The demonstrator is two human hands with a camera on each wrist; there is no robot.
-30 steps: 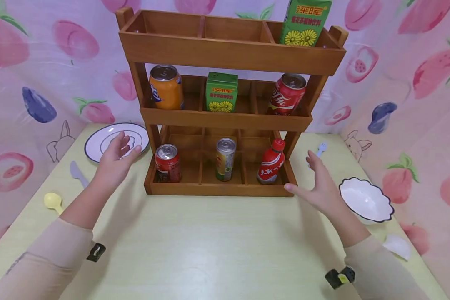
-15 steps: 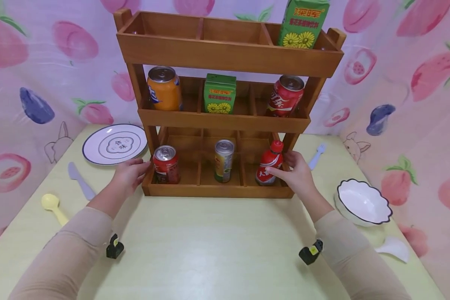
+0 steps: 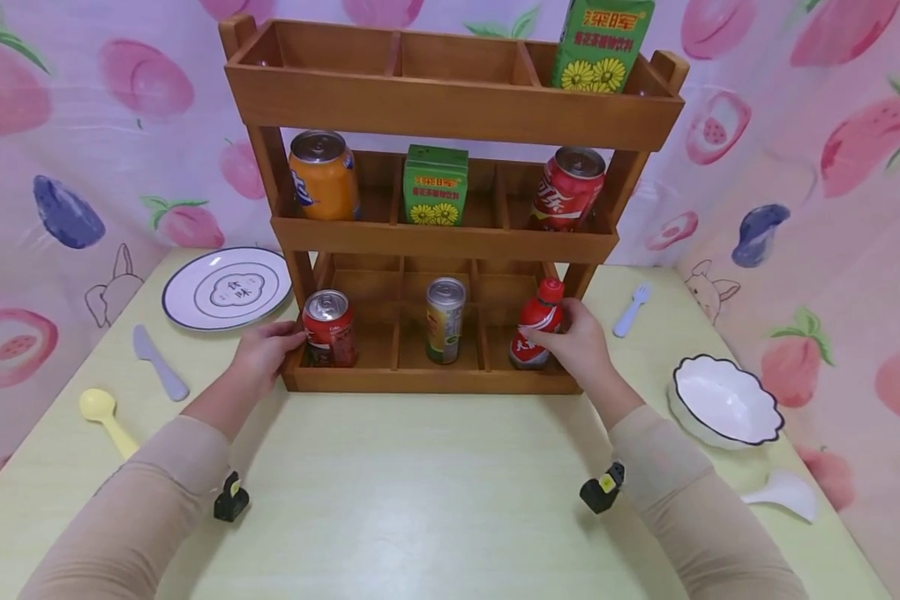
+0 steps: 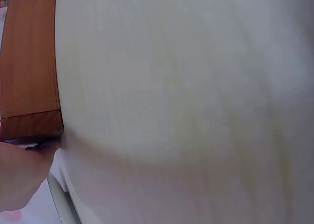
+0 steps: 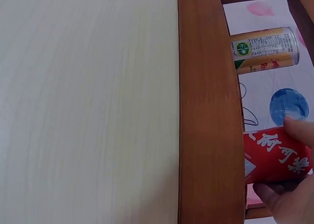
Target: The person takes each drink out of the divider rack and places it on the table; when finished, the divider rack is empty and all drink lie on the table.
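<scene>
The shelf (image 3: 435, 382) stands on the counter (image 3: 420, 492). Bottom row, left to right: low left can (image 3: 332, 333), low middle can (image 3: 445, 323), bottle (image 3: 540, 317). Next row up: upper left can (image 3: 332, 185), middle box (image 3: 435, 185), upper right can (image 3: 568, 190). The top box (image 3: 602, 50) sits top right. The left hand (image 3: 258, 354) is at the shelf's left end, the right hand (image 3: 581, 342) round the bottle. A plate (image 3: 195, 292), knife (image 3: 157, 363) and spoon (image 3: 99, 406) lie left, a fork (image 3: 631, 312), bowl (image 3: 723, 400) and scoop (image 3: 789, 494) right

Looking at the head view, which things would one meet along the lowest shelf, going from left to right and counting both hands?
Left hand, red can, slim can, red bottle, right hand.
</scene>
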